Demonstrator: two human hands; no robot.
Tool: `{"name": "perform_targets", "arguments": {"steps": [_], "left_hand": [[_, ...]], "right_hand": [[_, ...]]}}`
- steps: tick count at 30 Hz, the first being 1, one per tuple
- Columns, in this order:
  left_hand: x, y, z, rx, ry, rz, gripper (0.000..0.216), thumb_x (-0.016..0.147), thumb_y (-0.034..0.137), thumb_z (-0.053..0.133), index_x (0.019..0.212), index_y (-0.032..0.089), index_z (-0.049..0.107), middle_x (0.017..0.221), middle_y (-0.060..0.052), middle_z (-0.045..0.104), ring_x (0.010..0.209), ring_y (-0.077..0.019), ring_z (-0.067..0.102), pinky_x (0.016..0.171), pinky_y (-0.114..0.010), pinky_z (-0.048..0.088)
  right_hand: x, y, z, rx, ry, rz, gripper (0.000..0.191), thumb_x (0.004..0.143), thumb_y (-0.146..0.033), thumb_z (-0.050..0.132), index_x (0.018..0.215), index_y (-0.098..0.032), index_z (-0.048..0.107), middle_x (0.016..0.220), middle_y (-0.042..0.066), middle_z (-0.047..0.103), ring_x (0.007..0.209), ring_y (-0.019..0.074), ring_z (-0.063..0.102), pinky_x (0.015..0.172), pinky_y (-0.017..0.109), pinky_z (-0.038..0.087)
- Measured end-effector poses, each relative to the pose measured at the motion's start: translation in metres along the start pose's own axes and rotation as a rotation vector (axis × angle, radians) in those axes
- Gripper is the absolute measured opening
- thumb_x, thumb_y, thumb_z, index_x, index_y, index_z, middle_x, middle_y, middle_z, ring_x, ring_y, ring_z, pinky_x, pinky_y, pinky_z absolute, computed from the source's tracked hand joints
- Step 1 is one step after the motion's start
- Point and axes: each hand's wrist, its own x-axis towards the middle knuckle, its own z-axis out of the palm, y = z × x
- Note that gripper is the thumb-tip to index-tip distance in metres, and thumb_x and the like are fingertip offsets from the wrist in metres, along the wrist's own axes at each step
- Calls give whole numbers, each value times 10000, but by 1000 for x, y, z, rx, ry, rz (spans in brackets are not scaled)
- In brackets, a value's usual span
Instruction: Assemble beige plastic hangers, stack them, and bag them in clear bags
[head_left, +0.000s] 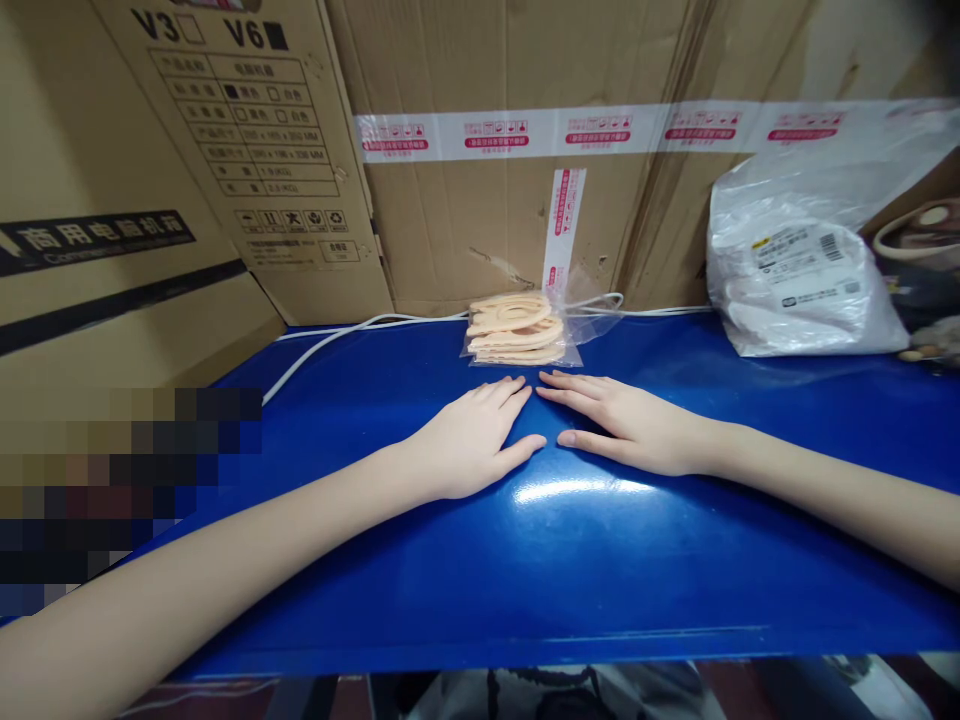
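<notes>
My left hand lies flat on the blue tabletop, its fingers stretched out and its thumb apart. Facing it, my right hand also rests palm down with fingers extended. The fingertips of the two hands nearly meet, and neither hand holds anything. Just beyond them sits a clear plastic bag with a stack of folded, peach-coloured soft strips inside. What the strips are exactly I cannot tell.
Cardboard boxes wall off the back and left. At the back right stands a white plastic package with a label, beside some dark items. A white cable runs along the table's rear. A pixelated patch covers the left.
</notes>
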Motion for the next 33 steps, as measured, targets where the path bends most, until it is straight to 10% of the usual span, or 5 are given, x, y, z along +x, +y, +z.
{"name": "perform_targets", "arguments": {"steps": [29,33], "left_hand": [[0,-2,2,-15,18,2,701,984,543,292,1490,61,338,1565,-170,305,1447,-284,301,1171,-405,282],[-2,2,-1,95,99,47,642,982,512,328,1392,46,488,1439,-194,496,1346,-308,454,1169,-441,267]], "right_hand": [[0,0,-1,0,12,-3,706,963,-571,361,1470,-83,411,1538,203,348,1421,322,345,1142,530,313],[-3,-7,-4,-35,76,-70,602,968,-512,404,1438,-141,460,1538,177,373,1367,314,435,1094,521,382]]}}
